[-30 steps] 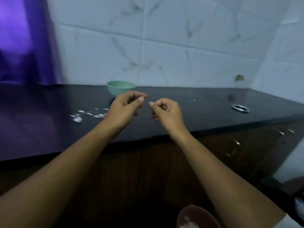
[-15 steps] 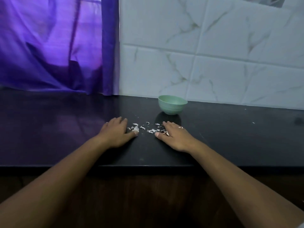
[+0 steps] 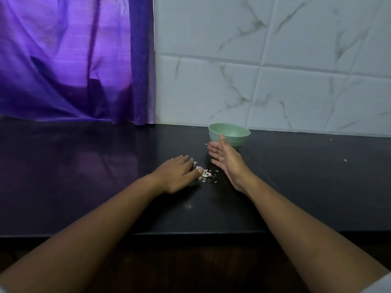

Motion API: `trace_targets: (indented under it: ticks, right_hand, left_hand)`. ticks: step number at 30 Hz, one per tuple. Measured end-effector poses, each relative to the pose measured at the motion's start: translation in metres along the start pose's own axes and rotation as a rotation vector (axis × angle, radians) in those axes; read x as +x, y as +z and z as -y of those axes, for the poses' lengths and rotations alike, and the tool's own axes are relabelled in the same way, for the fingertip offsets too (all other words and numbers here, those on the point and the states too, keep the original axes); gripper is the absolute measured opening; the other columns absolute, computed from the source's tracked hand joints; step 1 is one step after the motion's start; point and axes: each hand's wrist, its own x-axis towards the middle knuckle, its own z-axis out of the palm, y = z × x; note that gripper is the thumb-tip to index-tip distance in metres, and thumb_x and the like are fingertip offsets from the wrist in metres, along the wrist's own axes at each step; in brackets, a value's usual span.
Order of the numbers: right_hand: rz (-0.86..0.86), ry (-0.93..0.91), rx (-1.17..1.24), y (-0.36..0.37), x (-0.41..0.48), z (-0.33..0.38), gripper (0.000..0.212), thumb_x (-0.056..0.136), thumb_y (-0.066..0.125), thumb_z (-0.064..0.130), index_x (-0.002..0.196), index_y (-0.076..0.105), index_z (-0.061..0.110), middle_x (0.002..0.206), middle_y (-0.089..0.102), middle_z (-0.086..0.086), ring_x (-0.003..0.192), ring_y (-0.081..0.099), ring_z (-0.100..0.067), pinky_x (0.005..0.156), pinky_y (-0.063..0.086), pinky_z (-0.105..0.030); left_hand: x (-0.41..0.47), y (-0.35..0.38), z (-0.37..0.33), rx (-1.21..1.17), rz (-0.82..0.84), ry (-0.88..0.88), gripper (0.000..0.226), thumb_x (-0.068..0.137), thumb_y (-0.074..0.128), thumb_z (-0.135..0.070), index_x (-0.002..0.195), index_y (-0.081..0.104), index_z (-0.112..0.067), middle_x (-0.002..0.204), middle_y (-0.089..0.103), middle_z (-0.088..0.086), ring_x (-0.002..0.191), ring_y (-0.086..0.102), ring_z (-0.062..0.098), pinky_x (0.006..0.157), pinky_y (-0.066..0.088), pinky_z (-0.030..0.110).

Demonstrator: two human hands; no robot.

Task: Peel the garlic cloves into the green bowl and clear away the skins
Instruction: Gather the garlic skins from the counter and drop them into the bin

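Observation:
The green bowl [image 3: 229,134] stands on the black counter [image 3: 84,176] near the tiled wall; what it contains is hidden. A small heap of white garlic skins [image 3: 206,174] lies in front of it. My left hand [image 3: 177,175] lies palm down on the counter, its fingertips touching the left side of the heap. My right hand [image 3: 225,160] is raised on its edge just right of the skins, fingers straight, palm facing left, with a ring on one finger. Neither hand holds anything.
A purple curtain [image 3: 74,60] hangs at the back left, down to the counter. White marble-pattern tiles [image 3: 275,70] cover the wall behind the bowl. Stray skin flecks [image 3: 345,160] lie on the counter to the right. The counter's front edge [image 3: 190,234] runs below my forearms.
The skins are now bunched into a tighter heap. My left hand slid right against them, and my right hand lifted from flat on the counter onto its edge.

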Motion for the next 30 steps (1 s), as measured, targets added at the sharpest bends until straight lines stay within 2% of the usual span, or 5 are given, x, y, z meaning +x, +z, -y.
trace_targets:
  ticks: [5,10,18,24,30]
  right_hand:
    - [-0.020,0.000,-0.001,-0.002,0.014,-0.002,0.069,0.109,0.027,0.056,0.148,0.049,0.005,0.150,0.055,-0.014,0.140,0.051,-0.024,0.121,0.037,-0.042]
    - [0.083,-0.057,-0.236,0.019,0.022,0.001,0.055,0.111,0.034,0.045,0.122,0.073,0.008,0.117,0.076,-0.005,0.110,0.068,-0.012,0.102,0.049,-0.030]
    - [0.052,-0.151,-0.087,0.003,-0.011,-0.002,0.010,0.081,0.082,-0.001,0.080,0.072,-0.002,0.097,0.079,-0.013,0.091,0.075,-0.019,0.084,0.058,-0.025]
    - [-0.235,-0.065,0.078,-0.004,0.003,-0.004,0.035,0.104,0.058,0.037,0.085,0.073,0.012,0.095,0.075,-0.012,0.096,0.070,-0.023,0.102,0.054,-0.042]
    - [-0.042,-0.024,-0.041,0.024,0.009,0.004,0.056,0.109,0.038,0.051,0.105,0.073,0.007,0.108,0.076,-0.011,0.108,0.072,-0.022,0.105,0.053,-0.040]
  left_hand:
    - [-0.003,-0.003,-0.002,-0.616,-0.202,0.086,0.050,0.110,0.044,-0.041,0.154,0.049,-0.017,0.159,0.047,-0.004,0.142,0.041,0.002,0.115,0.025,0.016]
    - [-0.004,-0.010,0.022,-0.647,-0.537,-0.074,0.045,0.110,0.043,-0.041,0.141,0.062,-0.015,0.143,0.060,-0.007,0.134,0.050,0.007,0.107,0.034,0.022]
    - [0.017,-0.015,0.008,-0.448,-0.163,-0.109,0.058,0.106,0.030,-0.064,0.102,0.071,-0.023,0.113,0.069,0.000,0.120,0.062,0.027,0.099,0.044,0.035]
    - [0.019,0.000,-0.001,-0.878,-0.151,0.040,0.064,0.109,0.031,-0.058,0.131,0.069,-0.011,0.125,0.074,0.001,0.117,0.068,0.010,0.109,0.050,0.031]
    - [0.013,-0.004,0.012,-1.091,-0.505,-0.118,0.057,0.110,0.033,-0.051,0.128,0.068,-0.009,0.119,0.074,0.005,0.108,0.071,0.013,0.105,0.053,0.037]
